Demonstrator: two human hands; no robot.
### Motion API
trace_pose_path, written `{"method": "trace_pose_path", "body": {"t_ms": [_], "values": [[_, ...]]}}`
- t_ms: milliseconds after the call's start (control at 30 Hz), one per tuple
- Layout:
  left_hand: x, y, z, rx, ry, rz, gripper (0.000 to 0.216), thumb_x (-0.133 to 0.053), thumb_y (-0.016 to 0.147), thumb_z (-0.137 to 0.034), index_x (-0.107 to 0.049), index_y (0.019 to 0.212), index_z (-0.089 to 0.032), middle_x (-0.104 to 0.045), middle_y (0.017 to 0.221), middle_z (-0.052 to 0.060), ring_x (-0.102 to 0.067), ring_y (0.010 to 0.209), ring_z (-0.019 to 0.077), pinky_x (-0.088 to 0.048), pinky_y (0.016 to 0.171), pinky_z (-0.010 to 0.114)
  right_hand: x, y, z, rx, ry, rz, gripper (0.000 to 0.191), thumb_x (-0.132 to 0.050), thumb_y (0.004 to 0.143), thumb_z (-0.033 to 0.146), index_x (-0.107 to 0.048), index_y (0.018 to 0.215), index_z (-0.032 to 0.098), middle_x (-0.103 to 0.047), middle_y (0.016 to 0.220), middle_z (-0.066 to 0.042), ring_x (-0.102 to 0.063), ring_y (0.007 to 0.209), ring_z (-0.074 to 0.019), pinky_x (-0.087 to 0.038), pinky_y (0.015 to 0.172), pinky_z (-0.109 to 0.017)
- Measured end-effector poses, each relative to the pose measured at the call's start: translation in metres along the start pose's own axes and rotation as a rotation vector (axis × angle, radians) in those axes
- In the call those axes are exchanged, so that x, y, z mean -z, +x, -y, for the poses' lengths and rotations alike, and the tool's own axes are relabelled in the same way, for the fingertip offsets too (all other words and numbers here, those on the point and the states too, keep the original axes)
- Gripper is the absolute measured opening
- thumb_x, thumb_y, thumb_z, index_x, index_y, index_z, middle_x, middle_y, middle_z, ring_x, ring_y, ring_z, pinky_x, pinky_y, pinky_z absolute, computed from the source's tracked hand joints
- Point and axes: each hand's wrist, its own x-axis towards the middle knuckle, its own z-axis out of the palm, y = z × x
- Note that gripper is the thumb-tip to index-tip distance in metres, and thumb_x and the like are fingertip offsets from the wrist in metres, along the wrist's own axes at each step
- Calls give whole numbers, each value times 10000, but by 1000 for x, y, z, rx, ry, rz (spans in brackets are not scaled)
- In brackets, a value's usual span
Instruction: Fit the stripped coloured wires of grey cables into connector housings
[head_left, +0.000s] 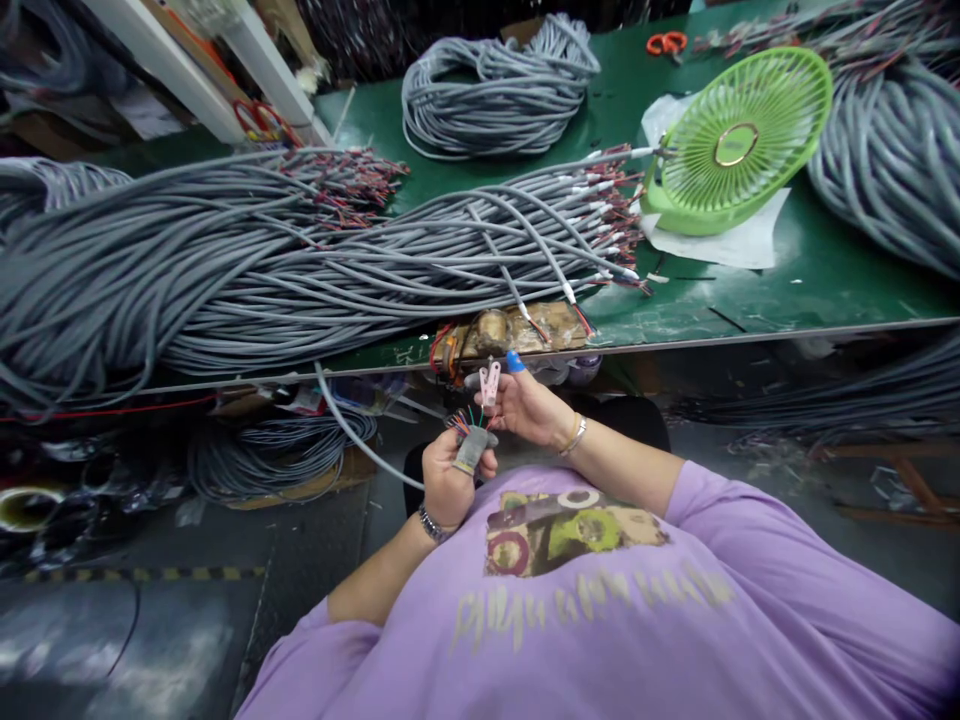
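Observation:
My left hand [448, 478] is closed round the end of a grey cable [352, 430], whose thin coloured wires fan out above my taped thumb. That cable loops down from the bench edge to my lap. My right hand [525, 405] is pinched on a small pink cutter [490, 382], held just above the fanned wires. A blue cap covers one right fingertip. Both hands sit close together below the bench edge, in front of my purple shirt.
A big bundle of grey cables [225, 260] with stripped red ends lies across the green bench [825, 270]. A coil [495, 95] sits at the back, a green fan [739, 140] at right, orange scissors [666, 42] behind. More coils lie under the bench [262, 450].

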Motion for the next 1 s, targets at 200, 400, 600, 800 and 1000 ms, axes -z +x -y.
{"method": "trace_pose_path", "body": {"t_ms": [200,400,600,800,1000], "values": [[0,2,0,-30,-8,-11,283,-663,782,-435,-668,737,-155,-590,497,-17,-506,391,85,-408,394,195,-3,3,5,-5,-48,-45,496,-481,876,626,-652,863,160,-639,744,-40,-535,605,-113,-403,527,-211],[-1,7,3,-28,-18,6,270,-661,797,-417,-665,745,-152,-604,511,-16,-516,397,84,-409,396,193,-5,7,2,85,-34,-111,388,-614,847,524,-674,841,140,-630,702,-29,-535,600,-101,-394,534,-207],[-1,11,9,-24,41,24,261,-652,805,-394,-662,734,-144,-597,507,-16,-517,401,83,-405,406,190,-7,10,-1,158,-13,-129,381,-638,834,513,-675,803,134,-602,648,-17,-497,557,-85,-376,507,-195],[1,11,12,-38,38,49,231,-645,824,-361,-664,748,-144,-605,521,-19,-523,400,78,-408,400,179,-5,7,-2,90,2,-83,468,-574,838,600,-664,867,142,-626,704,-26,-514,555,-92,-407,494,-196],[7,6,11,-92,8,69,200,-639,833,-329,-665,761,-145,-619,533,-15,-536,408,84,-438,405,184,-2,2,0,0,-37,-5,539,-447,870,662,-636,866,158,-637,738,-30,-512,541,-92,-416,492,-196]]}}
